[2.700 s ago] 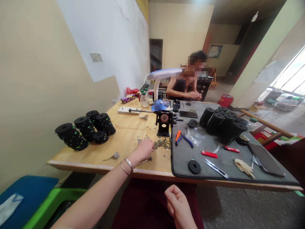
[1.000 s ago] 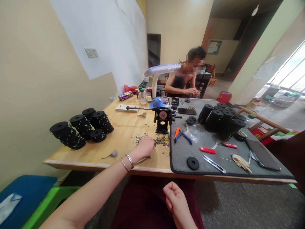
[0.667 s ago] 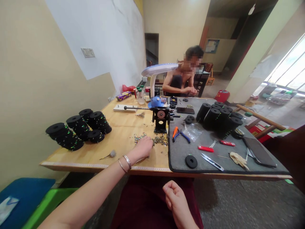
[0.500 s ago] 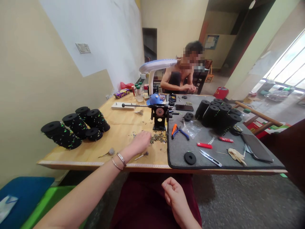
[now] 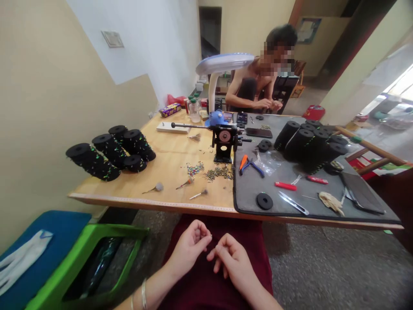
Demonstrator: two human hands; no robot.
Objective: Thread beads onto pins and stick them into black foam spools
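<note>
Both my hands are over my lap, below the table's front edge. My left hand (image 5: pixel 190 243) is curled, thumb and forefinger pinched on something too small to make out. My right hand (image 5: pixel 230 257) is curled beside it, fingertips almost touching the left; what it holds, if anything, is hidden. On the wooden table (image 5: pixel 167 165) lie a pile of small metal pieces (image 5: pixel 219 172), a patch of coloured beads (image 5: pixel 195 168) and three small tufted pins (image 5: pixel 200 194). A black hand-crank winder (image 5: pixel 224 141) stands behind the pile.
A grey mat (image 5: pixel 290 193) carries pliers (image 5: pixel 250 164), scissors (image 5: pixel 293 203), red cutters (image 5: pixel 285 185), a black disc (image 5: pixel 264 201) and black spools (image 5: pixel 309 144). More black spools (image 5: pixel 109 153) stand at the left. Another person (image 5: pixel 258 86) sits across. A desk lamp (image 5: pixel 219 69) and a green bin (image 5: pixel 87 258) are nearby.
My left hand has left the table near the small metal pieces and come down to my lap, pinched, next to my right hand. The view has tilted down.
</note>
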